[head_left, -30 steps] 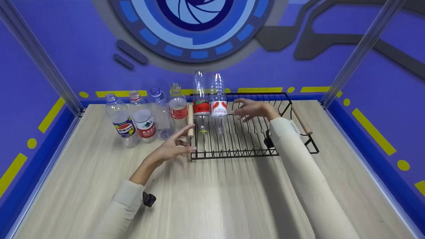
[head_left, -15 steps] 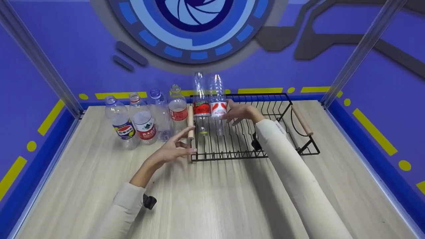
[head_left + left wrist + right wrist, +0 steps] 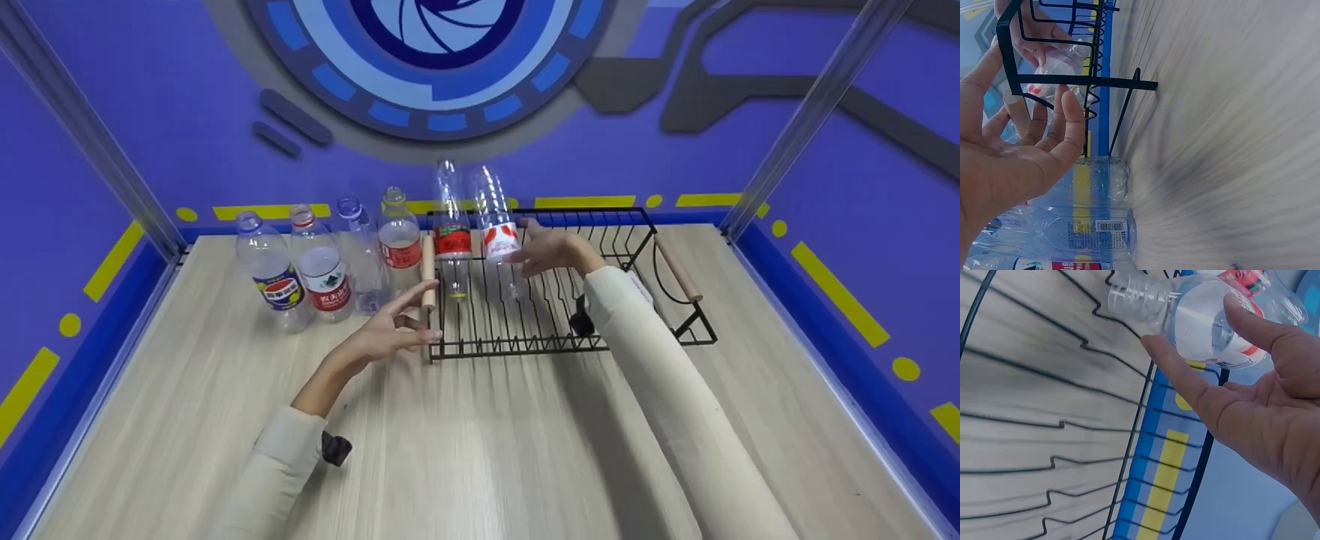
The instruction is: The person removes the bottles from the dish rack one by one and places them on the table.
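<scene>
A black wire dish rack [image 3: 517,352] with wooden handles stands on the table. My left hand [image 3: 386,334] holds its left end; in the left wrist view, the fingers [image 3: 1072,112] curl by the frame and wooden handle [image 3: 1018,112]. In the rack, my right hand [image 3: 551,251] grips a clear plastic bottle [image 3: 500,240] with a red-and-white label, its narrow end down and its top leaning left. The right wrist view shows the thumb [image 3: 1249,323] on the label and a finger stretched along the underside; other fingers are partly hidden. Left of it, a red-labelled bottle [image 3: 453,240] also stands in the rack.
Several clear bottles stand upright left of the rack: one with a blue label [image 3: 281,289], one with a red-and-white label [image 3: 330,291], an unlabelled one [image 3: 367,262] and a red-labelled one [image 3: 402,253]. A blue-purple wall [image 3: 600,165] rises behind.
My right hand has come left to the red-and-white-labelled bottle in the rack. That bottle has tilted, its lower part shifting right. My left hand has stayed at the rack's left end.
</scene>
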The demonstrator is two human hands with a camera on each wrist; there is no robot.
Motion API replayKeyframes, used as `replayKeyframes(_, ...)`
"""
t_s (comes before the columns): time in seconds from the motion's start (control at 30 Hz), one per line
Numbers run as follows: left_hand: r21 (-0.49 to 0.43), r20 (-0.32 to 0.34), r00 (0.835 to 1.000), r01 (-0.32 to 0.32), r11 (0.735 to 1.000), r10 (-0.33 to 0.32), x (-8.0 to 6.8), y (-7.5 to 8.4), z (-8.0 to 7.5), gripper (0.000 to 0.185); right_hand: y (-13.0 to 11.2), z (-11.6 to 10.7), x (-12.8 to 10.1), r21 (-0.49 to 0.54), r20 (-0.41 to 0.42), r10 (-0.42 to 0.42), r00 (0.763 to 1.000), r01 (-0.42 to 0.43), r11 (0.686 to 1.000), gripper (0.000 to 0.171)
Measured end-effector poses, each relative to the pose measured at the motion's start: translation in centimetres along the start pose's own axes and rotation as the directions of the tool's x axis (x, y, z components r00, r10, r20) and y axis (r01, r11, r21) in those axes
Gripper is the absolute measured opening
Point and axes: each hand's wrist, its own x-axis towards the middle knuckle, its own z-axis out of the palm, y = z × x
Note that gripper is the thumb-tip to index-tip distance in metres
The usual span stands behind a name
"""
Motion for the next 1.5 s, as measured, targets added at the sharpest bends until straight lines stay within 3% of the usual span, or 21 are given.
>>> replayKeyframes(0.3,0.006,-0.015,1.0,-0.009,1.0,0.009,-0.1,-0.3,-0.4,0.086,1.5,-1.9,-1.8,0.081,-0.026,-0.041,0.999,0.043,0.996,0.088)
replayKeyframes(0.57,0.005,-0.021,1.0,-0.004,1.0,0.005,-0.4,-0.5,-0.3,0.087,3.4,-2.8,-4.1,0.138,0.025,-0.115,0.993,0.11,0.984,0.078)
replayKeyframes(1.1,-0.006,-0.035,0.999,0.026,1.0,-0.026,-0.1,-0.3,0.0,0.088,6.0,-4.8,-8.6,0.123,0.016,-0.258,0.966,0.254,0.959,0.065)
replayKeyframes(1.5,-0.012,-0.024,0.999,0.024,1.0,-0.024,0.0,-0.2,0.2,0.088,7.8,-4.7,-9.9,0.156,0.017,-0.329,0.944,0.323,0.933,0.057)
